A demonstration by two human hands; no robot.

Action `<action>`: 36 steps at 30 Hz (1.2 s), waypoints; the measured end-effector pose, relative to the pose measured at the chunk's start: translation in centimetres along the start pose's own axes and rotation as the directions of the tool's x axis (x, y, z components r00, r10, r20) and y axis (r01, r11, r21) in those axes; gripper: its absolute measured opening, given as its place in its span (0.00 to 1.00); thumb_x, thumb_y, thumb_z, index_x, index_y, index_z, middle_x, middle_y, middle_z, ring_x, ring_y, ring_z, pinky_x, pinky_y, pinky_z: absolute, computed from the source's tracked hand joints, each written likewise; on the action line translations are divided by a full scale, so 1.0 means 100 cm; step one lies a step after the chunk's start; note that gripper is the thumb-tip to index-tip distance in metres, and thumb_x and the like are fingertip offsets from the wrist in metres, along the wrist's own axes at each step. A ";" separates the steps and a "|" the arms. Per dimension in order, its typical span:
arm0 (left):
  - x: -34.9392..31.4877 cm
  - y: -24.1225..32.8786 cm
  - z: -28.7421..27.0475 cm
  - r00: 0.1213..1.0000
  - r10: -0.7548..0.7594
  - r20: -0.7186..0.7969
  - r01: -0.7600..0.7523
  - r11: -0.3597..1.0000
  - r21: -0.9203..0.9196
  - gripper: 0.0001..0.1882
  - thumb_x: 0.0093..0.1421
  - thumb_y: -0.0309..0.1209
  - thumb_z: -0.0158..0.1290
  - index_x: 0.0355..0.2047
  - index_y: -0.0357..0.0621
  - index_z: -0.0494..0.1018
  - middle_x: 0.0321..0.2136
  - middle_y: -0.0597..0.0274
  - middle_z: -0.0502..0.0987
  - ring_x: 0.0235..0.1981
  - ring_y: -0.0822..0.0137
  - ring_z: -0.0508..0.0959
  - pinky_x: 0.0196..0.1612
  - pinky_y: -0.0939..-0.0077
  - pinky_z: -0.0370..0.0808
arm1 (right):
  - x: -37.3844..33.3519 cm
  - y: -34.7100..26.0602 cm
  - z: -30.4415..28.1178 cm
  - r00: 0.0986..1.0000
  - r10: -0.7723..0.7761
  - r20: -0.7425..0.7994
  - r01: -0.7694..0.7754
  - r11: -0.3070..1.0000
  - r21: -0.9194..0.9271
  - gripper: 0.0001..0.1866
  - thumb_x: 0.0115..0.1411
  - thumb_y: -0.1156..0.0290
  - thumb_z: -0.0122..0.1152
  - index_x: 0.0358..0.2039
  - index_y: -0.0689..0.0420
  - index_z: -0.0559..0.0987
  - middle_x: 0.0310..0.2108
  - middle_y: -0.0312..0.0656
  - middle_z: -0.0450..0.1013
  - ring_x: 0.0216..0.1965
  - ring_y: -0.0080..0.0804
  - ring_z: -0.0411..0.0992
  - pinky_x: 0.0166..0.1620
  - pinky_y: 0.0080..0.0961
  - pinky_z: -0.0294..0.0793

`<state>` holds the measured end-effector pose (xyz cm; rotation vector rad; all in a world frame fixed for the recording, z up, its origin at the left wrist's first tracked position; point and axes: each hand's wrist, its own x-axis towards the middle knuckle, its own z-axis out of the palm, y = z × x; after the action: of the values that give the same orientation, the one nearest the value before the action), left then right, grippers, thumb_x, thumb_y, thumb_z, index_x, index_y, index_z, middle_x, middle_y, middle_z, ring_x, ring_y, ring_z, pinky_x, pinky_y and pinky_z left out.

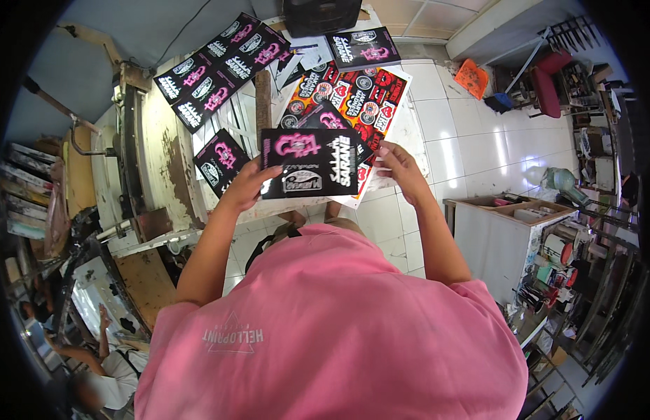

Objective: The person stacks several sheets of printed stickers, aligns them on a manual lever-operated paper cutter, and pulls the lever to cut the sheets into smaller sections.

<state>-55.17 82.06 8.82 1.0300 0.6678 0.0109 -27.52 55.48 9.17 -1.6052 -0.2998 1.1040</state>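
Note:
My left hand grips the left edge of a black printed sheet with pink and white designs, thumb on top. The sheet is held over the near edge of the table. My right hand is beside its right edge, fingers bent together. Its fingertips meet the corner of a second black sheet, which lies tilted behind the first and is partly covered by it. Whether the fingertips pinch that corner is unclear. Under both is a red, orange and black printed sheet. A smaller black sheet lies near my left hand.
Several joined black sheets lie at the table's far left, by a wooden strip. A black stack sits at the far right, near a dark box-like object. Right of me stand a white cabinet and an orange dustpan.

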 end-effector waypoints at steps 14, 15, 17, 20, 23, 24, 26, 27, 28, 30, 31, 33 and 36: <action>0.064 0.030 0.064 0.939 -0.081 0.335 0.089 0.996 -0.009 0.19 0.67 0.31 0.58 0.57 0.44 0.73 0.50 0.62 0.80 0.48 0.73 0.80 0.52 0.75 0.78 | -0.032 -0.004 0.000 0.999 -0.037 -0.025 0.044 0.904 0.426 0.28 0.60 0.85 0.60 0.60 0.61 0.65 0.49 0.46 0.78 0.44 0.29 0.81 0.42 0.25 0.85; 0.066 0.027 0.063 0.931 -0.091 0.354 0.103 0.995 -0.014 0.19 0.67 0.32 0.58 0.57 0.44 0.72 0.50 0.62 0.80 0.48 0.72 0.80 0.52 0.75 0.79 | -0.034 -0.004 -0.003 0.998 -0.052 -0.031 0.060 0.898 0.435 0.28 0.60 0.85 0.60 0.60 0.61 0.65 0.49 0.46 0.78 0.44 0.29 0.81 0.42 0.24 0.85; 0.072 0.021 0.062 0.915 -0.112 0.389 0.132 0.991 -0.025 0.20 0.68 0.33 0.58 0.58 0.43 0.72 0.50 0.62 0.79 0.48 0.72 0.81 0.52 0.74 0.79 | -0.038 -0.005 -0.009 0.998 -0.055 -0.027 0.061 0.884 0.463 0.29 0.60 0.85 0.60 0.61 0.60 0.65 0.49 0.45 0.78 0.45 0.28 0.80 0.44 0.24 0.83; 0.062 0.038 0.084 0.909 -0.066 0.411 0.107 0.991 -0.076 0.22 0.71 0.40 0.53 0.60 0.42 0.69 0.51 0.62 0.79 0.50 0.70 0.80 0.54 0.71 0.79 | -0.045 -0.002 -0.015 0.995 -0.075 -0.064 0.097 0.870 0.483 0.29 0.60 0.85 0.60 0.61 0.60 0.65 0.49 0.45 0.78 0.46 0.29 0.80 0.48 0.28 0.82; 0.074 0.029 0.081 0.903 -0.086 0.420 0.166 0.974 -0.157 0.27 0.74 0.48 0.45 0.64 0.43 0.66 0.55 0.59 0.77 0.54 0.66 0.79 0.57 0.68 0.77 | -0.047 -0.004 -0.015 0.991 -0.084 -0.100 0.122 0.869 0.480 0.29 0.60 0.85 0.60 0.61 0.60 0.65 0.49 0.45 0.78 0.47 0.30 0.80 0.48 0.27 0.82; 0.075 0.030 0.083 0.900 -0.087 0.427 0.180 0.967 -0.182 0.28 0.75 0.48 0.43 0.65 0.43 0.64 0.57 0.58 0.76 0.55 0.66 0.78 0.57 0.66 0.78 | -0.048 -0.003 -0.016 0.990 -0.076 -0.115 0.123 0.865 0.487 0.29 0.60 0.85 0.60 0.61 0.60 0.65 0.50 0.45 0.78 0.47 0.30 0.80 0.48 0.28 0.82; 0.076 0.031 0.088 0.903 -0.069 0.424 0.161 0.969 -0.185 0.31 0.75 0.51 0.38 0.66 0.41 0.62 0.59 0.56 0.74 0.57 0.65 0.77 0.58 0.62 0.77 | -0.046 0.003 -0.019 0.988 -0.059 -0.144 0.124 0.857 0.500 0.29 0.60 0.86 0.59 0.61 0.60 0.65 0.50 0.46 0.77 0.48 0.31 0.79 0.49 0.29 0.83; 0.076 0.027 0.091 0.918 -0.095 0.385 0.189 0.959 -0.213 0.31 0.75 0.52 0.38 0.67 0.41 0.61 0.59 0.56 0.74 0.57 0.65 0.77 0.58 0.61 0.77 | -0.045 0.008 -0.021 0.988 -0.054 -0.148 0.122 0.852 0.509 0.29 0.60 0.86 0.59 0.61 0.60 0.65 0.50 0.46 0.77 0.48 0.32 0.79 0.49 0.29 0.83; 0.076 0.023 0.093 0.930 -0.122 0.346 0.214 0.946 -0.243 0.32 0.75 0.53 0.38 0.67 0.40 0.61 0.59 0.55 0.74 0.57 0.64 0.77 0.58 0.60 0.77 | -0.043 0.013 -0.024 0.987 -0.048 -0.151 0.120 0.847 0.517 0.28 0.60 0.86 0.58 0.61 0.61 0.65 0.50 0.46 0.77 0.48 0.32 0.79 0.49 0.30 0.83; 0.073 0.004 0.093 0.946 -0.139 0.292 0.238 0.911 -0.336 0.38 0.71 0.61 0.39 0.66 0.41 0.62 0.53 0.52 0.78 0.50 0.61 0.81 0.52 0.60 0.81 | -0.042 0.021 -0.028 0.981 -0.010 -0.192 0.112 0.842 0.528 0.27 0.61 0.87 0.56 0.60 0.60 0.65 0.50 0.46 0.76 0.49 0.34 0.78 0.50 0.32 0.83; 0.070 -0.012 0.090 0.955 -0.181 0.236 0.240 0.938 -0.251 0.37 0.72 0.60 0.40 0.65 0.41 0.63 0.51 0.51 0.79 0.48 0.61 0.82 0.51 0.62 0.81 | -0.041 0.027 -0.032 0.973 0.000 -0.231 0.128 0.834 0.537 0.25 0.62 0.83 0.59 0.59 0.58 0.69 0.48 0.44 0.79 0.44 0.32 0.81 0.46 0.31 0.86; 0.064 -0.044 0.084 0.962 -0.251 0.106 0.260 0.963 -0.079 0.33 0.72 0.57 0.42 0.61 0.41 0.66 0.49 0.49 0.80 0.44 0.61 0.83 0.48 0.65 0.83 | -0.043 0.035 -0.042 0.961 0.014 -0.275 0.137 0.841 0.524 0.25 0.62 0.83 0.59 0.59 0.58 0.68 0.49 0.44 0.78 0.45 0.33 0.81 0.47 0.32 0.86; 0.047 -0.073 0.072 0.960 -0.277 -0.035 0.276 0.961 -0.009 0.26 0.72 0.49 0.47 0.55 0.37 0.69 0.48 0.47 0.79 0.44 0.61 0.83 0.50 0.67 0.81 | -0.045 0.048 -0.061 0.950 0.021 -0.312 0.154 0.836 0.527 0.25 0.62 0.84 0.56 0.60 0.58 0.68 0.51 0.45 0.76 0.49 0.35 0.79 0.51 0.34 0.84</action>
<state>-49.84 73.99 3.07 0.9265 0.8401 -0.2133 -26.82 46.81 6.93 -1.2070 0.1621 0.7718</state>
